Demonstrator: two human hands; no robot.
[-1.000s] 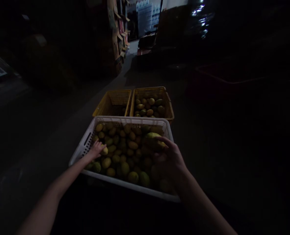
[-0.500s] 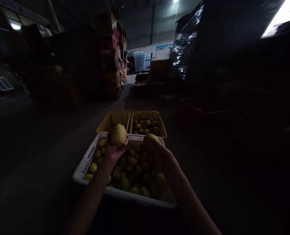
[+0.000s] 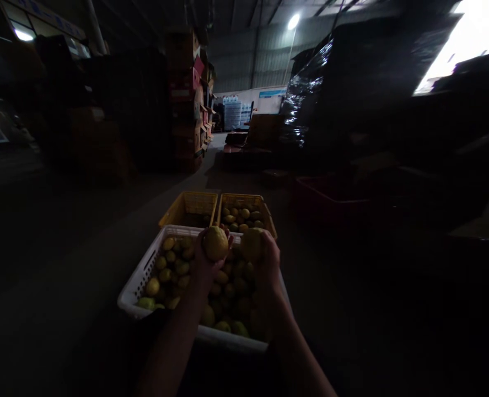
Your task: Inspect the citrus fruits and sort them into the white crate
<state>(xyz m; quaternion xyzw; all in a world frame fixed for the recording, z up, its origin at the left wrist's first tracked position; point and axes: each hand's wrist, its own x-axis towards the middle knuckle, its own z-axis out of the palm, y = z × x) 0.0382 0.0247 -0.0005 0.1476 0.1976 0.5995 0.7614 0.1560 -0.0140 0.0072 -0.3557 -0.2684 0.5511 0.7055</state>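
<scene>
Dim warehouse floor [image 3: 62,309], white crate [image 3: 139,286] heaped with fruit, left hand [image 3: 209,264] and right hand [image 3: 267,264] each gripping a mango above it.

– What's in my way ahead?
– I see the white crate [image 3: 140,281], piled with fruit, right under my hands. Two yellow crates [image 3: 190,207] touch its far rim.
– And the sides?
– Bare floor [image 3: 62,286] lies left; the right is too dark to tell.
</scene>
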